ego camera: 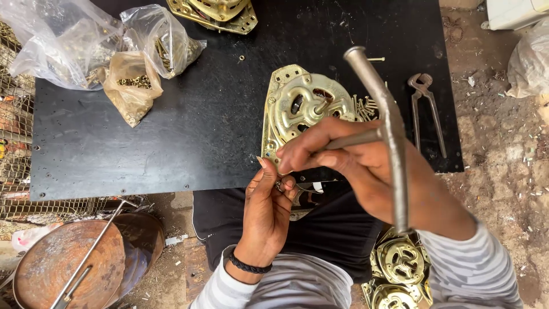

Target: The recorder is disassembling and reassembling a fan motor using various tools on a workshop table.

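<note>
Gripping a T-shaped metal tool, right hand meets left hand pinching a small screw.

Grey-and-white striped long sleeves on both arms. Black braided wristband on left wrist. Black trousers.

Soft even daylight, sharp; edges perhaps slightly bowed.
</note>
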